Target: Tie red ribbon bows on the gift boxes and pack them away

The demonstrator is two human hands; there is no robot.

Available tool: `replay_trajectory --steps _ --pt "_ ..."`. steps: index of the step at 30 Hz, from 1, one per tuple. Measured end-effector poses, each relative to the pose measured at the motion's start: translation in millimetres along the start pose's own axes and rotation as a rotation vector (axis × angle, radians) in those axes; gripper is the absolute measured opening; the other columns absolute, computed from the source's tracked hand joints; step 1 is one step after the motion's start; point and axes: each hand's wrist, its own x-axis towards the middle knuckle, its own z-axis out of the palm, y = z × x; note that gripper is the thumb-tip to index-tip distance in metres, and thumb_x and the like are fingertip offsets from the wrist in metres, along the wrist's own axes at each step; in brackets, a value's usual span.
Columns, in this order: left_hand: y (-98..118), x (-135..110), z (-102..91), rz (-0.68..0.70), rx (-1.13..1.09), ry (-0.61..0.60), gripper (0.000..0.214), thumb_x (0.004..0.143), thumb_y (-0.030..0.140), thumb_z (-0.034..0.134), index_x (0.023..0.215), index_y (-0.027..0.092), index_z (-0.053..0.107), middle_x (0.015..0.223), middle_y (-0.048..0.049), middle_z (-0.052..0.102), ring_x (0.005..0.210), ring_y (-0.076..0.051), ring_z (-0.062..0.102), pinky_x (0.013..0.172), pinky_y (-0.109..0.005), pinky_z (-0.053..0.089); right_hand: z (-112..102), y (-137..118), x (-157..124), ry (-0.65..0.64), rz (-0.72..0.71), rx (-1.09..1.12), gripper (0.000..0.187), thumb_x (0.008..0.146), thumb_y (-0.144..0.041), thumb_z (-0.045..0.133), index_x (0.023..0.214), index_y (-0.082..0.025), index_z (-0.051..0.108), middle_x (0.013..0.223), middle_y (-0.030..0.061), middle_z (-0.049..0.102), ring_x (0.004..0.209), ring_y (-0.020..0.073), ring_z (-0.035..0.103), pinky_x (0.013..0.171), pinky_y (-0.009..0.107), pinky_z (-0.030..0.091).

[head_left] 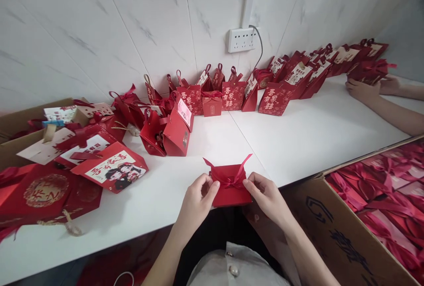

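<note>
A small red gift box (pixel 232 199) lies at the table's front edge, right before my body. Across its top runs a dark red ribbon (pixel 232 181) tied in a bow, its two tails sticking up and apart. My left hand (pixel 198 195) is closed, thumb and forefinger pinching the bow's left loop. On the opposite side my right hand (pixel 267 197) pinches the right loop in the same way. The other fingers of both hands are curled in. Nearest on the left is a red box with a cartoon couple (pixel 114 169).
Red gift boxes (pixel 233 96) stand in a row along the tiled wall, below a white socket (pixel 243 40). More are heaped at left by a cardboard box (pixel 9 122). A carton (pixel 331 215) of ribboned boxes stands at right. Another person's hands (pixel 364 92) hold a red box.
</note>
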Motion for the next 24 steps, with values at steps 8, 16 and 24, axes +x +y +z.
replay_trajectory --steps 8,16,24 --pt "-7.6 3.3 -1.8 -0.016 -0.187 -0.086 0.032 0.087 0.043 0.046 0.066 0.020 0.040 0.061 0.0046 0.035 0.057 -0.011 0.036 0.056 -0.023 0.033 1.8 6.7 9.6 -0.152 0.065 0.452 0.044 0.080 -0.051 0.060 0.060 -0.019 0.037 0.058 -0.0046 0.034 0.052 0.0087 0.026 0.049 0.024 0.022" --pt "-20.1 4.1 -1.6 -0.024 -0.189 -0.068 0.029 0.086 0.044 0.049 0.071 0.019 0.049 0.062 0.0027 0.043 0.057 -0.013 0.042 0.055 -0.024 0.037 4.8 13.1 12.1 -0.155 0.139 0.618 0.045 0.074 -0.050 0.067 0.058 -0.019 0.038 0.059 -0.0038 0.035 0.052 0.0089 0.027 0.048 0.023 0.023" --pt "-25.1 9.1 -5.5 -0.003 -0.241 -0.136 0.023 0.086 0.036 0.050 0.070 0.019 0.050 0.070 0.0011 0.050 0.064 -0.013 0.049 0.061 -0.024 0.041 -5.1 15.9 16.6 -0.182 0.112 0.483 0.043 0.075 -0.051 0.066 0.059 -0.019 0.043 0.057 -0.0030 0.043 0.052 0.0094 0.035 0.051 0.024 0.030"
